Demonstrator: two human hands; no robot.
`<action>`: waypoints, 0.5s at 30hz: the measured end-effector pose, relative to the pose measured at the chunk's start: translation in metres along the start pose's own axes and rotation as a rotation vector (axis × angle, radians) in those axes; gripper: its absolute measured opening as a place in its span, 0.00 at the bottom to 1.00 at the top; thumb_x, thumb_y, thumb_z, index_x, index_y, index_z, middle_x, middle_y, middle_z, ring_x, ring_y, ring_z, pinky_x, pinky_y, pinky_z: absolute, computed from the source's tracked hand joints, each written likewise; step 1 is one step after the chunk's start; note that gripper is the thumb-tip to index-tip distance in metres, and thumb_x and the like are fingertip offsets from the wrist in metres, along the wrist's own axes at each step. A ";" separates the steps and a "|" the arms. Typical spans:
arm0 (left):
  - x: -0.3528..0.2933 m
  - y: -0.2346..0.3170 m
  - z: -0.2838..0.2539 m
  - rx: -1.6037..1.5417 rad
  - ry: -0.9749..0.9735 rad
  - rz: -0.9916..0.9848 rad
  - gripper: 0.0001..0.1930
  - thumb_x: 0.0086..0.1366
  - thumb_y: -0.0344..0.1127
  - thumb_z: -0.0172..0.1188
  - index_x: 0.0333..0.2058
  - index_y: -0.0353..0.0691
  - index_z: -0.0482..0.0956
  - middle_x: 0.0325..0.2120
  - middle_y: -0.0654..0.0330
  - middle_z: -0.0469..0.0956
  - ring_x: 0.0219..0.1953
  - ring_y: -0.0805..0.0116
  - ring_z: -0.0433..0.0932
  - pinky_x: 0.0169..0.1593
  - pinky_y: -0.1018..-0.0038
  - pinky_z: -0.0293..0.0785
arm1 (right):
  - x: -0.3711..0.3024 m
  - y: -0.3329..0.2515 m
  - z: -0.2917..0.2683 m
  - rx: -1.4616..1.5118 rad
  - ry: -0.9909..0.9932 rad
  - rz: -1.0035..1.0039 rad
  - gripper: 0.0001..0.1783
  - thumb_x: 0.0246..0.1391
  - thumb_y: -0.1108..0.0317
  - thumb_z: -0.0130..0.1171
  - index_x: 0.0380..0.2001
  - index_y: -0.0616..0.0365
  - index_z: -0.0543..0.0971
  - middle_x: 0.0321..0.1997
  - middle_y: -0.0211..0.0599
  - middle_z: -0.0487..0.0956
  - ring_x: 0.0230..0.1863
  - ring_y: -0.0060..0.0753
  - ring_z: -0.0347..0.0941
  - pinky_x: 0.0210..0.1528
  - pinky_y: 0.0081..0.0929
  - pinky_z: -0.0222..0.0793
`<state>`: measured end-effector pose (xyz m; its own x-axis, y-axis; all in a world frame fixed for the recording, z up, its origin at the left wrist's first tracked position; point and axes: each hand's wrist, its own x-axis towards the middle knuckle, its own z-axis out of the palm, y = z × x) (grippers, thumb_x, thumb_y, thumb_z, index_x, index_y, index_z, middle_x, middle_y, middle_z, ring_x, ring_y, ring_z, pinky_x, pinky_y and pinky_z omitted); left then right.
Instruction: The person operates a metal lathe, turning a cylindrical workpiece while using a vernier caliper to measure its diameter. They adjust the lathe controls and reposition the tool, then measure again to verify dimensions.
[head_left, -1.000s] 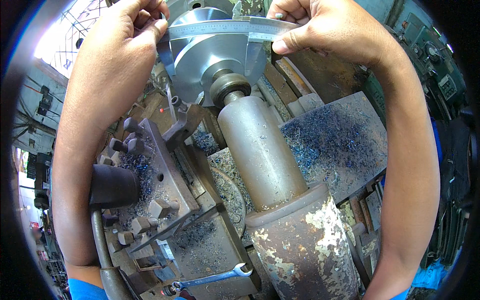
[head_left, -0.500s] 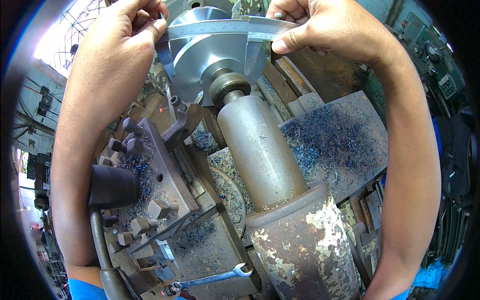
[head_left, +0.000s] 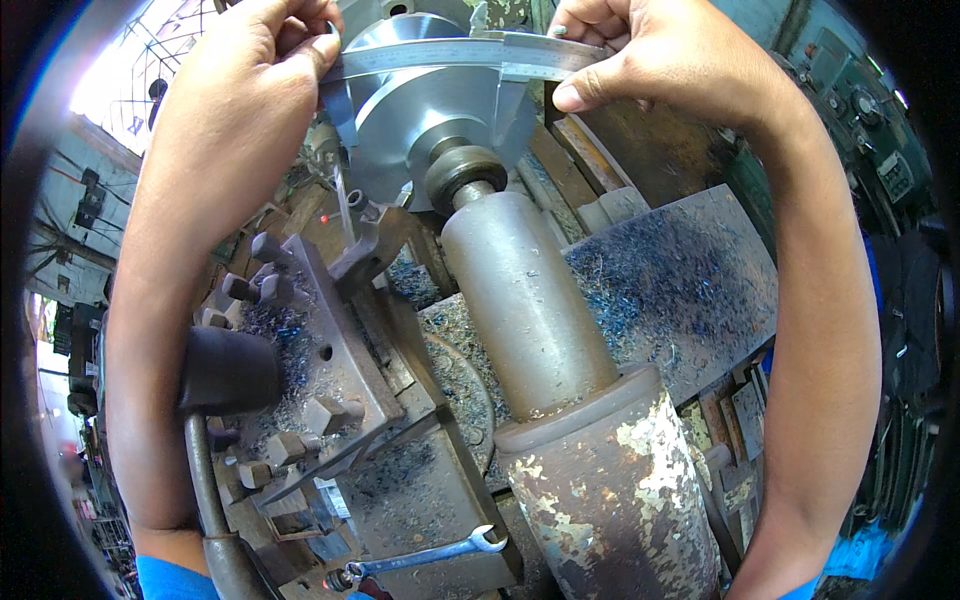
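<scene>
A steel vernier caliper (head_left: 420, 58) lies across a shiny round metal workpiece (head_left: 390, 118) mounted in a lathe. Its jaws point down on either side of the workpiece's stepped face; I cannot tell whether both touch it. My left hand (head_left: 290, 45) pinches the caliper's left end by the fixed jaw. At the other end, my right hand (head_left: 625, 60) has its thumb and fingers around the beam beside the sliding jaw. The tailstock's live centre (head_left: 465, 178) presses toward the middle of the workpiece from the near side.
A tailstock quill (head_left: 530, 300) runs toward me into a paint-chipped housing (head_left: 600, 490). Left of it stands a tool post (head_left: 335, 340) with protruding bolts and a dark handle (head_left: 230, 370). Blue metal chips cover the flat plate (head_left: 680, 280). A combination wrench (head_left: 430, 553) lies near the front.
The view has shifted slightly, so the machine appears a little farther right. My right hand has moved slightly right along with the caliper's sliding jaw. Both hands keep their grip.
</scene>
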<state>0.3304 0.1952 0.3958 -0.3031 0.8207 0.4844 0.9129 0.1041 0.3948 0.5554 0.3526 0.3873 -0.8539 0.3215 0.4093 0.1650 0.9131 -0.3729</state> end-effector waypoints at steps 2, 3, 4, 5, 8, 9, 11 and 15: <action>0.002 -0.006 0.002 -0.015 0.014 -0.026 0.06 0.73 0.31 0.54 0.46 0.40 0.77 0.34 0.68 0.77 0.35 0.81 0.74 0.36 0.79 0.73 | 0.002 0.003 0.002 0.026 0.023 0.030 0.12 0.46 0.67 0.70 0.33 0.63 0.85 0.29 0.36 0.84 0.33 0.26 0.78 0.41 0.26 0.74; 0.003 -0.007 0.003 0.030 -0.037 -0.018 0.06 0.73 0.30 0.54 0.45 0.40 0.77 0.33 0.68 0.77 0.34 0.81 0.74 0.36 0.79 0.73 | 0.004 0.006 0.003 0.055 0.022 0.067 0.11 0.46 0.68 0.70 0.33 0.63 0.85 0.29 0.36 0.84 0.33 0.26 0.78 0.42 0.26 0.74; 0.004 -0.008 0.004 0.076 -0.090 -0.011 0.05 0.73 0.30 0.55 0.44 0.39 0.76 0.32 0.68 0.77 0.34 0.81 0.74 0.35 0.79 0.73 | 0.009 0.012 0.002 0.119 -0.005 0.148 0.10 0.47 0.69 0.69 0.33 0.63 0.85 0.29 0.36 0.84 0.33 0.26 0.78 0.42 0.26 0.74; 0.005 -0.007 0.003 0.121 -0.143 -0.004 0.05 0.72 0.29 0.55 0.43 0.39 0.76 0.31 0.68 0.76 0.33 0.81 0.74 0.35 0.79 0.72 | 0.014 0.018 0.006 0.165 -0.002 0.151 0.09 0.47 0.71 0.68 0.33 0.64 0.85 0.29 0.35 0.84 0.33 0.25 0.78 0.42 0.26 0.75; 0.005 -0.004 0.009 0.230 -0.168 0.112 0.03 0.67 0.26 0.58 0.37 0.35 0.75 0.25 0.65 0.73 0.29 0.77 0.71 0.35 0.76 0.70 | 0.020 0.037 0.021 0.270 0.006 0.116 0.08 0.47 0.74 0.66 0.33 0.64 0.85 0.28 0.35 0.84 0.32 0.24 0.79 0.41 0.26 0.75; 0.005 -0.003 0.010 0.278 -0.189 0.160 0.03 0.66 0.26 0.59 0.37 0.34 0.74 0.24 0.65 0.72 0.29 0.76 0.70 0.35 0.76 0.70 | 0.020 0.043 0.025 0.299 0.007 0.098 0.08 0.47 0.74 0.66 0.33 0.64 0.85 0.28 0.36 0.84 0.32 0.24 0.79 0.40 0.26 0.75; 0.004 -0.003 0.012 0.304 -0.168 0.185 0.04 0.64 0.26 0.60 0.34 0.33 0.74 0.23 0.61 0.70 0.28 0.73 0.69 0.36 0.73 0.69 | 0.019 0.051 0.032 0.303 0.034 0.073 0.07 0.47 0.76 0.66 0.32 0.65 0.85 0.28 0.36 0.85 0.31 0.23 0.78 0.39 0.26 0.75; 0.006 0.000 0.014 0.339 -0.154 0.225 0.05 0.64 0.28 0.61 0.34 0.33 0.74 0.22 0.58 0.71 0.27 0.72 0.70 0.35 0.72 0.70 | 0.019 0.063 0.042 0.296 0.080 0.040 0.07 0.47 0.76 0.65 0.32 0.66 0.84 0.28 0.36 0.85 0.30 0.25 0.79 0.39 0.26 0.75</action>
<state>0.3328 0.2078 0.3876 -0.0654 0.9154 0.3972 0.9975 0.0706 0.0016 0.5289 0.4056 0.3363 -0.8059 0.3854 0.4495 0.0369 0.7904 -0.6114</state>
